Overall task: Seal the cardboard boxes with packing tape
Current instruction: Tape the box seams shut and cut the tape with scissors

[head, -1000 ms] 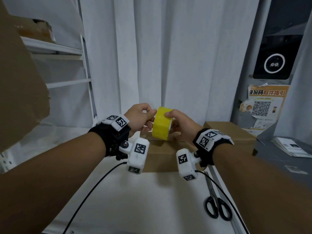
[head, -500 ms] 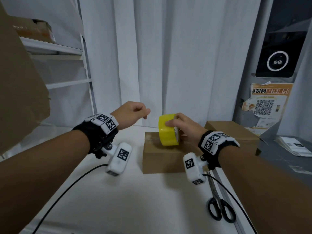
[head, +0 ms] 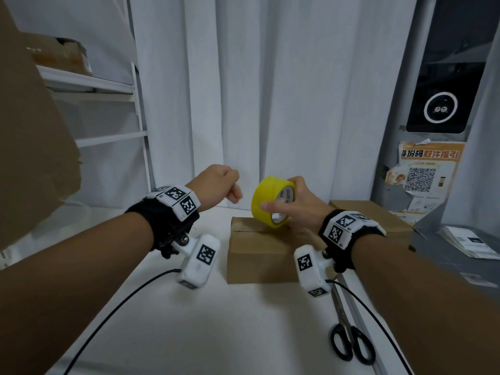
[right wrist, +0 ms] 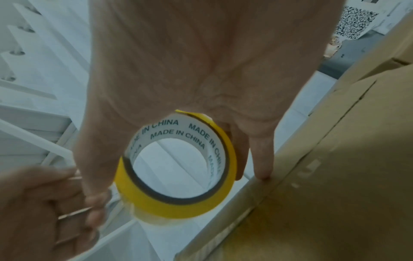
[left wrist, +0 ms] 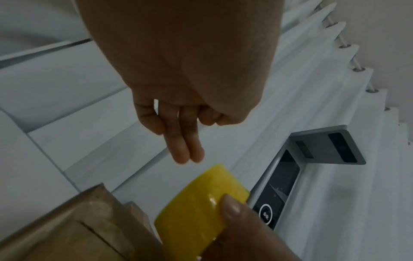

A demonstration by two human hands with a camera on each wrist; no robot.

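My right hand (head: 300,204) grips a yellow roll of packing tape (head: 266,201) by its rim, thumb on the outer face, just above the top of a small closed cardboard box (head: 257,255). In the right wrist view the roll (right wrist: 178,203) shows its white core, and the little finger touches the box edge (right wrist: 335,176). My left hand (head: 224,185) hovers a short way left of the roll with fingers curled, thumb and forefinger pinched together (left wrist: 210,120). A faint clear strip runs from the roll to those fingers (right wrist: 73,211).
A second cardboard box (head: 378,215) stands behind on the right. Black scissors (head: 351,345) lie at the white table's right edge. A large cardboard sheet (head: 32,158) and a white shelf (head: 89,85) fill the left. White curtains hang behind, and papers (head: 473,239) lie on a grey counter at right.
My left hand came off the roll and drew away to the left, staying pinched. The right hand carried the roll to the right and down toward the box top, turning its core toward me.
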